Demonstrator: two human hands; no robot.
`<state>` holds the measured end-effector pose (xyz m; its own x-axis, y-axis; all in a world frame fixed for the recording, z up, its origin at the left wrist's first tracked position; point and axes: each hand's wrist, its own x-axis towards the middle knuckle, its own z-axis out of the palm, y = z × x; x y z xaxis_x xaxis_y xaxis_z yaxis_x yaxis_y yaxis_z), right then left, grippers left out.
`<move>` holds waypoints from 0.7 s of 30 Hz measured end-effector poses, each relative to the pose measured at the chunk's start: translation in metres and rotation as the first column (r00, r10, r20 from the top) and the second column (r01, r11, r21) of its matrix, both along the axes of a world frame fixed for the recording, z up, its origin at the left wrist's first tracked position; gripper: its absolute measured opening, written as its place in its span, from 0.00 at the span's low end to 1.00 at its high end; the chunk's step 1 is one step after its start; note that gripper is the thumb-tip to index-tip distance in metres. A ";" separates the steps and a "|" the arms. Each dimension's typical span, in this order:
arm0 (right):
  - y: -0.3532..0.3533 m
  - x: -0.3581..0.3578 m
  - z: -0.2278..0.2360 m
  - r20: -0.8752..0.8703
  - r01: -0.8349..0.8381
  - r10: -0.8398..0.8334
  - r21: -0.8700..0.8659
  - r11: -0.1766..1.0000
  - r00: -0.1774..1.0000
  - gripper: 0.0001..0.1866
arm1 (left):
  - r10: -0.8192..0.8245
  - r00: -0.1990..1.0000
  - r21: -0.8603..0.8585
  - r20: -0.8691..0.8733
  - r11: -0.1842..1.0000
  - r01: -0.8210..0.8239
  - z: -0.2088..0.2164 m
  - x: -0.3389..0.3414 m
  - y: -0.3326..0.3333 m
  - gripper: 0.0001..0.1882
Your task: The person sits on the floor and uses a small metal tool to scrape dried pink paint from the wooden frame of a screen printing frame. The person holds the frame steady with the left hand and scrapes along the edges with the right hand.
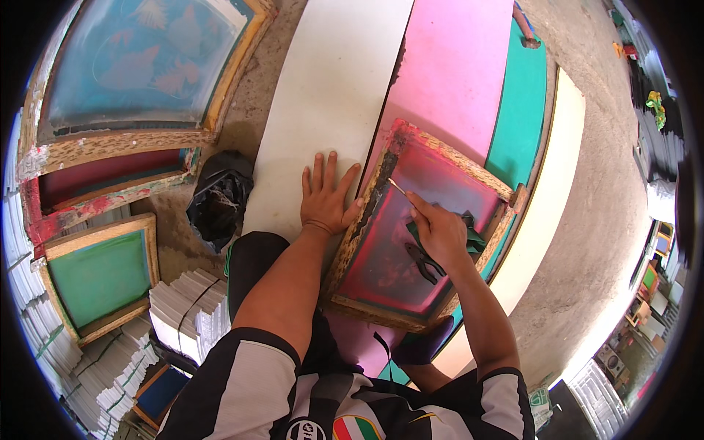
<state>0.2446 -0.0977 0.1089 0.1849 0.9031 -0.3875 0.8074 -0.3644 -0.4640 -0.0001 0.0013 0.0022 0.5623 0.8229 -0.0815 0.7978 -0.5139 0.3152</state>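
Note:
A wooden screen-printing frame (348, 253) lies tilted across the coloured boards, its mesh stained pink and grey. My left hand (326, 196) rests flat on the white board, fingers spread, its thumb at the frame's left edge. Over the mesh, my right hand (441, 231) is closed on a thin stick-like tool (397, 188), whose pale tip points at the frame's dark, worn left side. The tool's other end is hidden in the hand. Black-handled pliers (423, 262) lie on the mesh under that hand, beside a dark green piece (474, 239) partly hidden by it.
The white board (330, 73), pink board (447, 73) and green board (519, 110) run lengthwise side by side. At the left stand a large blue screen frame (139, 62), a green screen (103, 279), a black plastic bag (220, 198) and bundled paper stacks (187, 308).

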 end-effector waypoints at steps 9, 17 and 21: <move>0.002 -0.004 0.008 0.028 0.010 -0.009 -0.036 0.999 1.000 0.20 | 0.004 1.000 -0.013 0.003 1.000 -0.004 0.001 0.001 0.000 0.37; 0.004 -0.007 0.012 0.051 0.004 -0.002 -0.045 0.999 0.999 0.20 | 0.004 1.000 -0.021 0.003 1.000 -0.004 0.001 0.001 0.001 0.37; 0.005 -0.009 0.016 0.063 0.008 -0.005 -0.056 0.998 0.998 0.20 | 0.003 1.000 -0.023 0.006 1.000 -0.002 0.001 0.000 0.001 0.37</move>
